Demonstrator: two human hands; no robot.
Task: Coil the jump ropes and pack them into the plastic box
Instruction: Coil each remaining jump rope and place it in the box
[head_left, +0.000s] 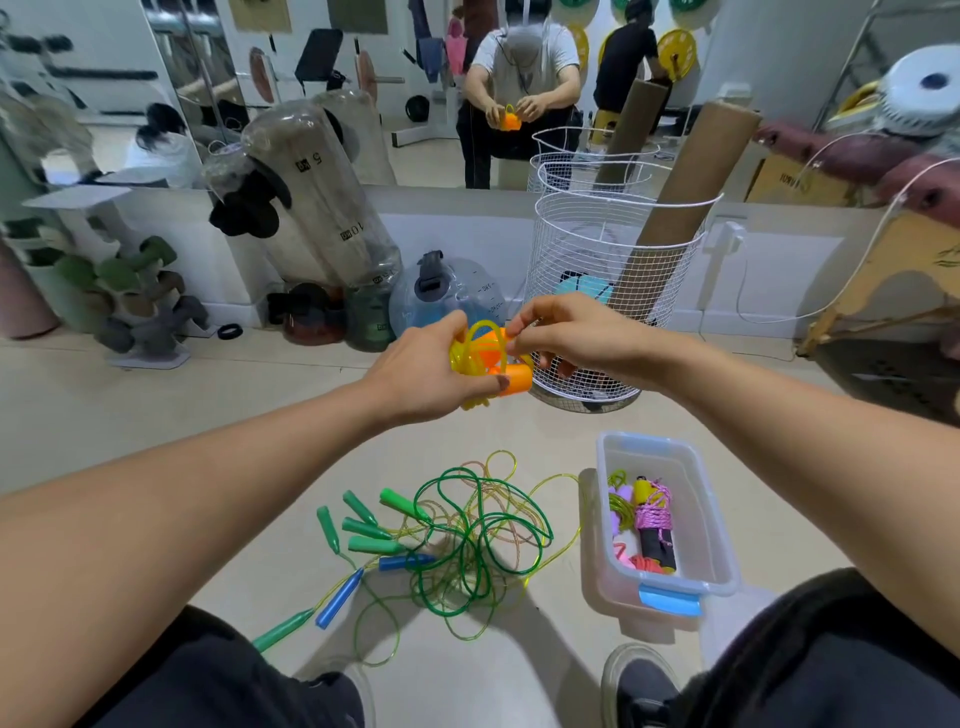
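A yellow jump rope with orange handles (511, 378) is held up in front of me, its cord bunched in loops. My left hand (431, 374) grips the coiled cord and the handles. My right hand (566, 332) pinches the cord's upper loop between thumb and fingertips. On the floor below lies a tangle of green and yellowish ropes (478, 540) with several green handles (363, 525) and two blue ones (340, 597). To the right stands the clear plastic box (714, 535), open, holding coiled ropes: a pink one on a yellow-black handle (653, 514) among them.
A white wire basket (582, 260) with cardboard tubes stands just behind my hands. Water-filled weight bags (311, 208) and a dumbbell rack (130, 301) line the mirrored wall at left. My knees and shoes frame the floor pile.
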